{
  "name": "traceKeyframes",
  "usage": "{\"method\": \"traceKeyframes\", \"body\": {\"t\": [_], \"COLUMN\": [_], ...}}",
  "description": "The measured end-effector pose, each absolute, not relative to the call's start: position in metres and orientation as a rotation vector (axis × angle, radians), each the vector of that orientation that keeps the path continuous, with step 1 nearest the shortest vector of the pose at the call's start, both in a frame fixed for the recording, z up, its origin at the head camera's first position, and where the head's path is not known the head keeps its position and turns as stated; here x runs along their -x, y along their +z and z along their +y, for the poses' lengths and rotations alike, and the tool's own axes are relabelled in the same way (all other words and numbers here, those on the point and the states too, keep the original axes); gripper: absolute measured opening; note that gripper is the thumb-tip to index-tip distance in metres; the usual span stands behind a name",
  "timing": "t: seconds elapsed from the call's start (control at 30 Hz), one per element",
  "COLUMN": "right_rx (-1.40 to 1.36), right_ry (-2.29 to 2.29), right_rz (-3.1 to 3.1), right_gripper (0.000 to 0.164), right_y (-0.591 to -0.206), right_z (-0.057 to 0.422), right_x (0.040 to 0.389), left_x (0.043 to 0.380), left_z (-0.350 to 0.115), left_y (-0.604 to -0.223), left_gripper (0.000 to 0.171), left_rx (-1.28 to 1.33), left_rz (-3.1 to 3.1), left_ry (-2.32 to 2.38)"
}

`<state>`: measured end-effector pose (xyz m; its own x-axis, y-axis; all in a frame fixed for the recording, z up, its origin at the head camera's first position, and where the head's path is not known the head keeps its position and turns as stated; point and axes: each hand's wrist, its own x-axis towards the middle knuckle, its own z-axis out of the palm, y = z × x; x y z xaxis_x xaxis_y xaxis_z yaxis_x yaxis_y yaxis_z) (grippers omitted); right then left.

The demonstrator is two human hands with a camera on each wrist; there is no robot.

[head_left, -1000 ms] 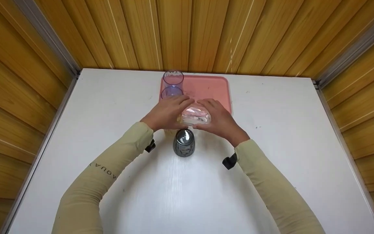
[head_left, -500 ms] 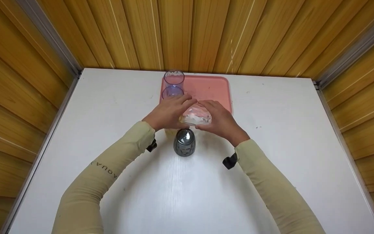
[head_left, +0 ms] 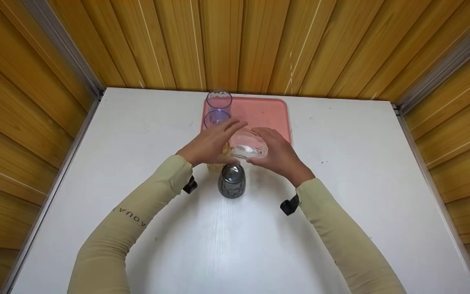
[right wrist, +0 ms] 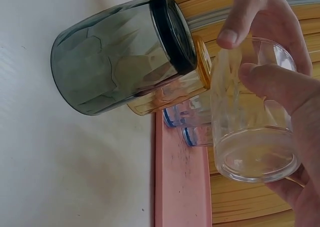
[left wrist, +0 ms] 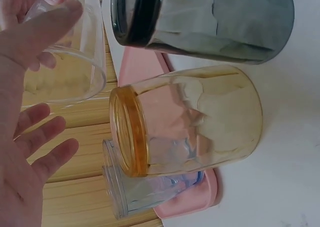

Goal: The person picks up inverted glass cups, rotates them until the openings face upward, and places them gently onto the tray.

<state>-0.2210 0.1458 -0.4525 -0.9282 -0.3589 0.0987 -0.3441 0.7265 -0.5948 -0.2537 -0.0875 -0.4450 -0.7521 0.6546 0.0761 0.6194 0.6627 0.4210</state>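
Observation:
A clear cup (head_left: 249,151) is held in my right hand (head_left: 278,153), with thumb and fingers around its side in the right wrist view. My left hand (head_left: 210,143) is close to the cup's left side, its fingers spread and straight; in the left wrist view its thumb overlaps the clear cup (left wrist: 92,57). Just in front of the hands, an upside-down smoky grey cup (head_left: 231,183) stands on the white table. Behind it stands an amber cup (left wrist: 200,122), mostly hidden by my left hand in the head view.
A pink tray (head_left: 265,112) lies at the back of the white table (head_left: 341,163). Two bluish cups, one farther back (head_left: 219,100) and one nearer (head_left: 217,118), stand upright along its left side. Wood-panelled walls (head_left: 255,45) enclose the table's back and sides.
The clear cup has shifted slightly right with my right hand and turned a little. My left fingers have spread away from it, widening the gap between the hands.

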Motion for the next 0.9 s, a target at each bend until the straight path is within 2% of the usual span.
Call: {"method": "traceKeyframes", "body": {"t": [0.53, 0.9], "right_rx": [0.651, 0.713], "right_ry": [-1.105, -1.151], "right_rz": [2.900, 2.913], "right_gripper": [0.083, 0.082], "right_y": [-0.4599, -0.4627], "right_z": [0.1478, 0.1491], "right_x": [0.2224, 0.2211], "left_x": [0.2540, 0.2552], "left_z": [-0.0893, -0.0844], "left_y": [-0.4467, -0.4466], "left_gripper": [0.088, 0.090], "left_rx": [-0.909, -0.918], "left_rz": [2.590, 2.542], "left_ry": [1.063, 1.118]}}
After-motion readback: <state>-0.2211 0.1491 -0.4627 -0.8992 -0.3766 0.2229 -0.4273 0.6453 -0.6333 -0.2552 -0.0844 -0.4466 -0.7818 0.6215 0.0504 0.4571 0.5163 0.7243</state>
